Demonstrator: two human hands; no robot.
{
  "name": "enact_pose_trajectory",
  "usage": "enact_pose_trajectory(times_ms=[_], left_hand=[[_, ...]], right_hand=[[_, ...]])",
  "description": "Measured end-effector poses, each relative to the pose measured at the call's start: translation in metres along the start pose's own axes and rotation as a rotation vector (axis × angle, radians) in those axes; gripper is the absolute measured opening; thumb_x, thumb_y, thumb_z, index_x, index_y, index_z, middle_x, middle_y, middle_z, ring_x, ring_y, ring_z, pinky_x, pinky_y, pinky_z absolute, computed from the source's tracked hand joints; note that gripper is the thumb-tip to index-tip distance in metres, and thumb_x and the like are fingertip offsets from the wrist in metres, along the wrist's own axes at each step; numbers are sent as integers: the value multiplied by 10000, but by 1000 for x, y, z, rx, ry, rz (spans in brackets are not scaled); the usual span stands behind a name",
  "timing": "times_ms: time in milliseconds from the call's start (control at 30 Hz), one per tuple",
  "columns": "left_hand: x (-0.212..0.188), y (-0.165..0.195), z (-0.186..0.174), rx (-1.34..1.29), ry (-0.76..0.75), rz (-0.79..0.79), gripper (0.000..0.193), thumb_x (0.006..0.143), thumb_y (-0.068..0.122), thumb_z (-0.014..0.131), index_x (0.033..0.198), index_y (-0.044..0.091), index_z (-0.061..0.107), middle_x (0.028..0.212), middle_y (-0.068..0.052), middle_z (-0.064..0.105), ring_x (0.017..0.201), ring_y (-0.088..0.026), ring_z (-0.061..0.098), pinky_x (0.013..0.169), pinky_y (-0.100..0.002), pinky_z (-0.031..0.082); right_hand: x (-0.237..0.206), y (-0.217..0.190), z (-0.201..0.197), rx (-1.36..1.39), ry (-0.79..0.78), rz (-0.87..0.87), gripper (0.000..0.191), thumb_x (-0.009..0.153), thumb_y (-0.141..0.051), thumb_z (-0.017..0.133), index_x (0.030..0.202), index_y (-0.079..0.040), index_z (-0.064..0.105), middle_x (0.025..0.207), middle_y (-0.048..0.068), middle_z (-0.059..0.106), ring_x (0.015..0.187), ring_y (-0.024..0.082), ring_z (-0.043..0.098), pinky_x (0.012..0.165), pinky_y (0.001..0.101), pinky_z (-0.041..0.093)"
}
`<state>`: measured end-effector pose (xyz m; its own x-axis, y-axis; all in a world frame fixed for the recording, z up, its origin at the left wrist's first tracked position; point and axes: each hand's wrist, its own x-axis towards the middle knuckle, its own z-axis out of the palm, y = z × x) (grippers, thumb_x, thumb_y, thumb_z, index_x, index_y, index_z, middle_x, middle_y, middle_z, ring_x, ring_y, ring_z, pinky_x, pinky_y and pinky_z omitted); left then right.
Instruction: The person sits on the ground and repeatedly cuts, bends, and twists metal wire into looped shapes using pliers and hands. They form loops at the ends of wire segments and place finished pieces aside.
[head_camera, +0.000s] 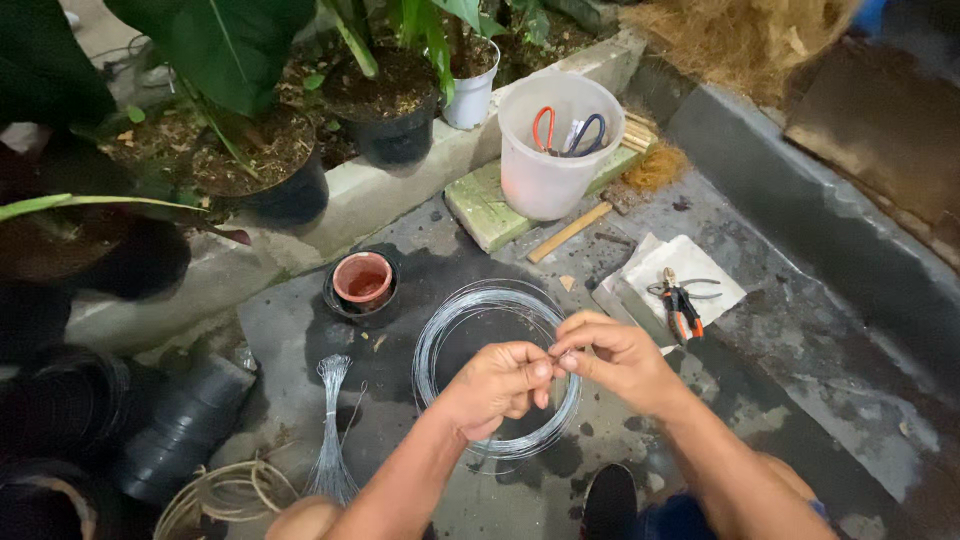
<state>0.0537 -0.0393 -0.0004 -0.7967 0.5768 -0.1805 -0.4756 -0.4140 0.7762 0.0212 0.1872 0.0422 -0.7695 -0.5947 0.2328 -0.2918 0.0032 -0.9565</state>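
— Down on the wet grey concrete floor (800, 330), what is the person working over?

— From the head view, a coil of thin silvery wire (452, 330) lies flat on the ground, right under both hands. The left hand (497, 385) and the right hand (612, 357) meet above the coil's near right side, fingertips pressed together; each seems to pinch a strand of that wire, though the strand itself is too fine to make out.

— And around the coil?

— Just to its upper left sits a small terracotta pot (362, 278) nested in a black one. To the left lies a bundle of cut wire lengths (331, 430), fanned at the near end, with a loop of pale cord (222, 495) beside it. Stacked black plastic pots (165, 430) lie at the far left.

— What lies on the other side?

— Pliers with orange handles (682, 303) rest on a white cloth (690, 270), well to the right. Behind, a white plastic bucket (545, 145) holding scissors stands on a greenish block (485, 210), a wooden stick (568, 232) beside it. A raised concrete kerb (380, 195) carries potted plants (390, 100) with broad leaves. A heap of brown fibre (740, 35) lies at the top right.
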Motion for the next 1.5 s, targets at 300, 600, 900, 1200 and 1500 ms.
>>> enact_pose_trajectory(times_ms=[300,600,900,1200,1500], left_hand=[[13,-19,28,385,272,413,201,1055,212,604,1031,24,671,781,-3,672,658,-49,510,596,-236,435],[9,-21,44,969,587,693,161,1040,193,567,1053,43,626,746,-132,672,616,-192,638,569,-354,509],[15,-23,48,673,614,530,172,1004,196,619,996,30,665,663,-40,636,593,-82,536,536,-295,482],[13,-28,47,628,625,508,159,996,181,638,1002,31,690,698,20,591,636,-44,485,555,-247,454],[25,-41,34,449,562,523,129,998,133,621,997,9,656,834,-9,675,742,-44,584,682,-212,491]], right_hand=[[1,-9,15,-360,246,-21,91,925,-69,672,950,14,697,981,78,703,916,151,667,819,289,529],[12,-5,17,-337,286,88,107,931,-104,671,919,0,697,884,38,686,793,111,605,721,276,502],[8,21,17,-95,349,151,124,951,-121,677,954,-2,713,894,8,688,826,70,604,727,257,501],[2,19,23,-141,388,101,119,950,-126,686,945,-10,712,871,-8,682,791,60,582,708,253,497],[4,19,30,-122,438,113,108,944,-124,684,917,-21,702,837,-14,664,746,51,548,668,250,481]])
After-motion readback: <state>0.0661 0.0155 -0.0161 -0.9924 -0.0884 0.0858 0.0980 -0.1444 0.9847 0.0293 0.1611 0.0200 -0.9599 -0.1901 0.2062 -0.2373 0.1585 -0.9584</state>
